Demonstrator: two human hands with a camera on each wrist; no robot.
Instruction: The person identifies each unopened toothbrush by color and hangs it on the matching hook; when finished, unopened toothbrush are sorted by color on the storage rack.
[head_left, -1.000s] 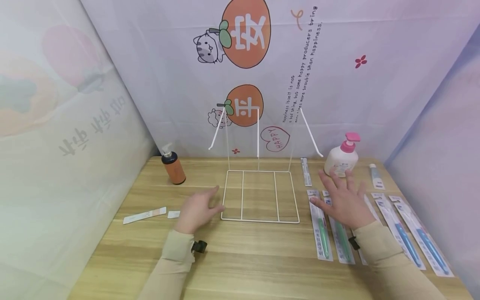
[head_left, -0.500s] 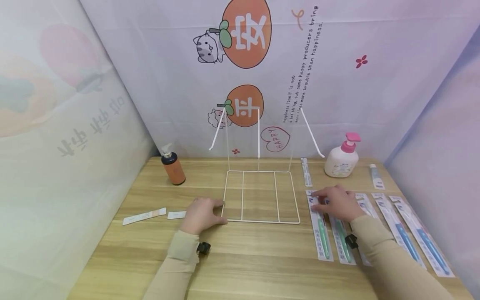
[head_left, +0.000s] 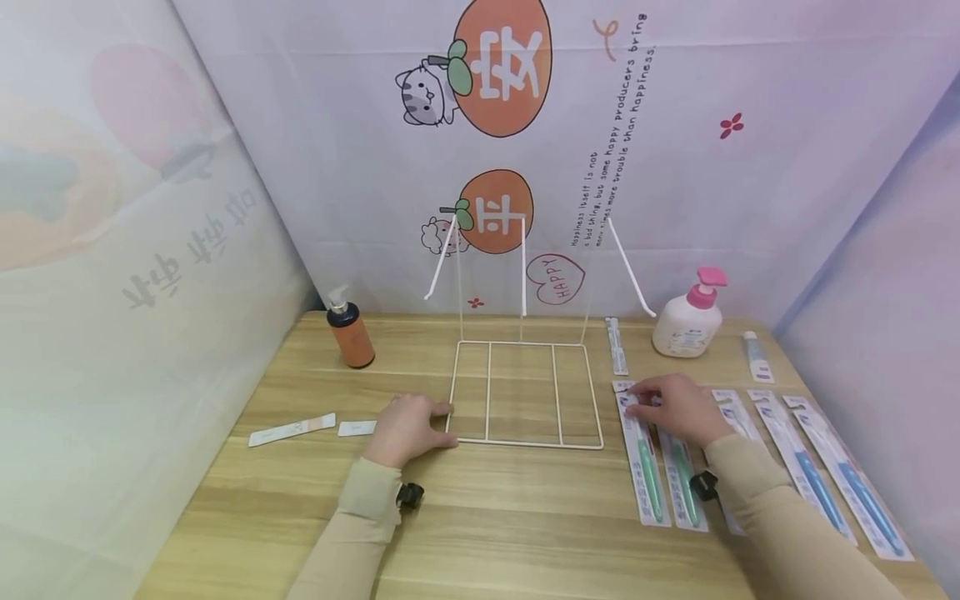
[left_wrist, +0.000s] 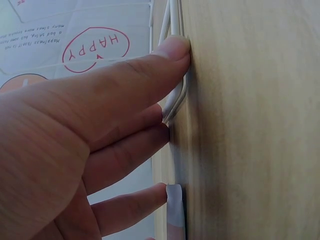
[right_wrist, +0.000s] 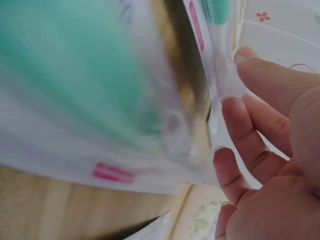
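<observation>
In the head view my left hand (head_left: 405, 429) is at the front left corner of a white wire rack (head_left: 520, 444). Its thumb and fingers touch the wire (left_wrist: 175, 97) at that corner in the left wrist view, fingers nearly straight. My right hand (head_left: 678, 408) is over the packaged toothbrushes, palm down. Thumb and index fingertips touch the upper part of the leftmost packaged green toothbrush (head_left: 648, 475), with a gap between them. A second packaged green toothbrush (head_left: 684, 479) lies partly under this hand; its green handle (right_wrist: 65, 75) looms blurred in the right wrist view.
Several more packaged toothbrushes, including a blue one (head_left: 862, 496), lie to the right. At the back stand a pink-pump white bottle (head_left: 686, 327) and an orange pump bottle (head_left: 352, 340). A small tube (head_left: 757, 358), a narrow packet (head_left: 617, 346) and a white strip (head_left: 292, 429) lie on the table.
My right hand has come down and back from its spread pose onto the leftmost toothbrush package. The left hand has moved slightly right to the rack's corner. Both stay nearly still over the last half second.
</observation>
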